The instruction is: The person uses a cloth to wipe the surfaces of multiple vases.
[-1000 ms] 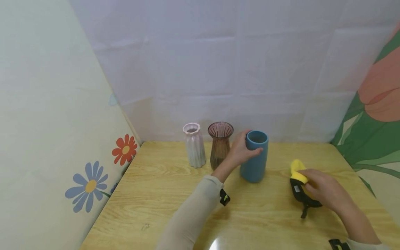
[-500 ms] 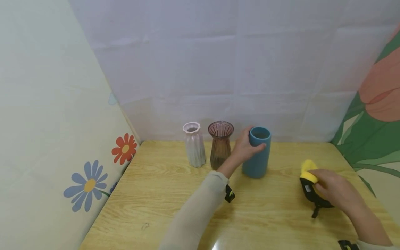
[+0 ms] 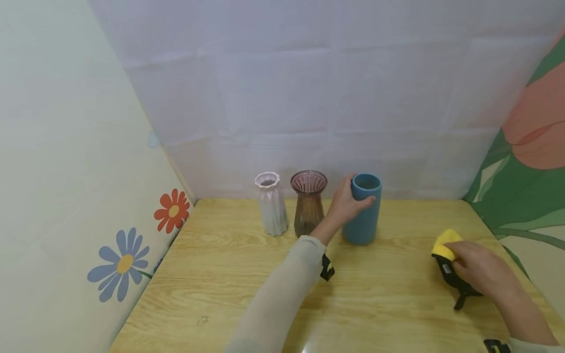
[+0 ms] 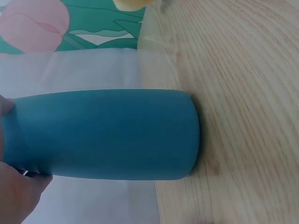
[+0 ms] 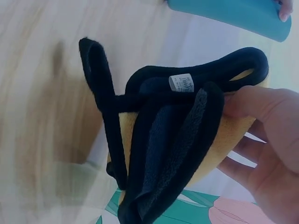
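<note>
Left hand (image 3: 346,206) curled round the upper part of the blue vase (image 3: 364,211), thumb near the rim, fingers wrapped across the front; vase upright on the wooden surface (image 3: 247,274), close to the back wall. Right hand (image 3: 481,269) well to the right of the blue vase, fingers curved over and gripping a yellow and black cloth mitt (image 3: 450,267) lying on the surface, near the right edge. Just left of the blue vase, a brown ribbed glass vase (image 3: 308,202), then a pale fluted vase (image 3: 270,203), both upright along the back edge. Bare wood in front of the blue vase, open up to the near edge.
</note>
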Available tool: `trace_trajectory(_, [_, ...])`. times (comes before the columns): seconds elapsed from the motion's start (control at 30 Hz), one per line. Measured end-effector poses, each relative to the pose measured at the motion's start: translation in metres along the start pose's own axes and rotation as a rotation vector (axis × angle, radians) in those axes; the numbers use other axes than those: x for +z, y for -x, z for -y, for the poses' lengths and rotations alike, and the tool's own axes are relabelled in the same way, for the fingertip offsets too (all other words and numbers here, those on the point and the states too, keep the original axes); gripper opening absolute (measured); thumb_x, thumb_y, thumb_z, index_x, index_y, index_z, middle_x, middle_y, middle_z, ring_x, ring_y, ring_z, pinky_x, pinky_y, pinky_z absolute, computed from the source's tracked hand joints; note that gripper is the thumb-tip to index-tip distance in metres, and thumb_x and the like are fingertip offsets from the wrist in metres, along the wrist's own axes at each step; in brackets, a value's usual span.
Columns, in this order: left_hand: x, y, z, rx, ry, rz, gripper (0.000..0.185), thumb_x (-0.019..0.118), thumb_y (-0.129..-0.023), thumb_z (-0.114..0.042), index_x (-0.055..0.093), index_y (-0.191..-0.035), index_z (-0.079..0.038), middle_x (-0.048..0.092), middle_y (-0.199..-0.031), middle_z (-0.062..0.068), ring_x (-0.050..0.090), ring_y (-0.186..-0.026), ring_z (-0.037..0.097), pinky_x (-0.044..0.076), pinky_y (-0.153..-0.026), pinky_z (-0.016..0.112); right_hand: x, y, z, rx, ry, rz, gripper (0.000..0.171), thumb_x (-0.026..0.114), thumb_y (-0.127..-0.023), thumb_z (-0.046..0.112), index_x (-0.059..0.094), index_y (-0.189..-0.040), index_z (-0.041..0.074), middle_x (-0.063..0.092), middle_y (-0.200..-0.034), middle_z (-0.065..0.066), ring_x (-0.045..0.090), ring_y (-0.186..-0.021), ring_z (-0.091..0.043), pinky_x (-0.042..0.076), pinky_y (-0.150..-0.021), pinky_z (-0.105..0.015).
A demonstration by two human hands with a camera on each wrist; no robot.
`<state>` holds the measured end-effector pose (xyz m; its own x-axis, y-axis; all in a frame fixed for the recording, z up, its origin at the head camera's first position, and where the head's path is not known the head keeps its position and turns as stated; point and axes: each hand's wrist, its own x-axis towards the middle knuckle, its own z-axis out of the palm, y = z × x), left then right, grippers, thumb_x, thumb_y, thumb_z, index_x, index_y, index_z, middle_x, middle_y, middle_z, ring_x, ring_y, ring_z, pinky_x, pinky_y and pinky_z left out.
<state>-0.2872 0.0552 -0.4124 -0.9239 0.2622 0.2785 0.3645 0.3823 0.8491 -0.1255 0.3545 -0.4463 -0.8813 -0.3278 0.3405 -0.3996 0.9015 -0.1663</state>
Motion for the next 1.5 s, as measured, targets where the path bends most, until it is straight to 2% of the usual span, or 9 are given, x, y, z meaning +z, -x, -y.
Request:
trace_trajectory(0.17, [0.001, -0.005, 0.001, 0.014, 0.004, -0.017, 0.081, 0.081, -0.087, -0.031, 0.039, -0.152, -0.008, 0.052, -0.140, 0.010, 0.055, -0.125, 0.023, 0.051, -0.104, 0.041, 0.006, 0.002, -0.004, -0.031, 0.059, -0.020, 0.032, 0.075, -0.071, -0.009, 0.071, -0.102, -0.003, 0.071, -0.090, -0.017, 0.067, -0.079, -0.037, 0.057, -0.067, -0.053])
trace_trajectory(0.27, [0.002, -0.007, 0.001, 0.012, 0.001, -0.021, 0.080, 0.081, -0.087, -0.030, 0.039, -0.151, -0.007, 0.052, -0.140, 0.010, 0.055, -0.126, 0.023, 0.050, -0.104, 0.041, 0.008, 0.003, -0.005, -0.035, 0.083, -0.001, 0.031, 0.076, -0.070, -0.010, 0.071, -0.100, -0.003, 0.071, -0.087, -0.016, 0.066, -0.074, -0.035, 0.056, -0.065, -0.052])
trace_trajectory(0.53, [0.006, -0.010, 0.003, 0.021, -0.015, -0.030, 0.079, 0.082, -0.086, -0.029, 0.040, -0.150, -0.009, 0.053, -0.139, 0.010, 0.055, -0.125, 0.023, 0.050, -0.105, 0.041, 0.011, 0.007, 0.001, -0.040, 0.105, 0.060, 0.031, 0.077, -0.072, -0.009, 0.071, -0.101, -0.002, 0.071, -0.090, -0.015, 0.068, -0.081, -0.036, 0.058, -0.066, -0.051])
trace_trajectory(0.93, [0.005, -0.008, 0.002, 0.000, -0.029, -0.020, 0.081, 0.081, -0.087, -0.031, 0.038, -0.152, -0.009, 0.052, -0.141, 0.009, 0.054, -0.127, 0.024, 0.049, -0.106, 0.043, 0.024, 0.005, 0.000, -0.021, 0.058, 0.131, 0.028, 0.073, -0.075, -0.009, 0.071, -0.102, -0.003, 0.071, -0.093, -0.013, 0.068, -0.084, -0.033, 0.058, -0.072, -0.049])
trace_trajectory(1.27, [0.001, -0.002, -0.002, -0.039, -0.062, -0.001, 0.088, 0.078, -0.089, -0.040, 0.030, -0.158, -0.013, 0.042, -0.154, 0.009, 0.048, -0.136, 0.025, 0.045, -0.112, 0.043, 0.038, 0.002, -0.003, 0.026, -0.006, 0.256, 0.029, 0.073, -0.080, -0.006, 0.070, -0.109, -0.005, 0.072, -0.101, -0.016, 0.069, -0.091, -0.036, 0.058, -0.079, -0.053])
trace_trajectory(1.5, [-0.007, 0.007, -0.006, -0.016, -0.044, 0.012, 0.087, 0.071, -0.093, -0.048, 0.027, -0.159, -0.012, 0.037, -0.158, 0.010, 0.043, -0.142, 0.026, 0.042, -0.114, 0.045, 0.041, -0.002, -0.004, 0.048, -0.016, 0.276, 0.031, 0.072, -0.081, -0.007, 0.069, -0.112, -0.006, 0.072, -0.104, -0.018, 0.068, -0.094, -0.038, 0.057, -0.082, -0.055])
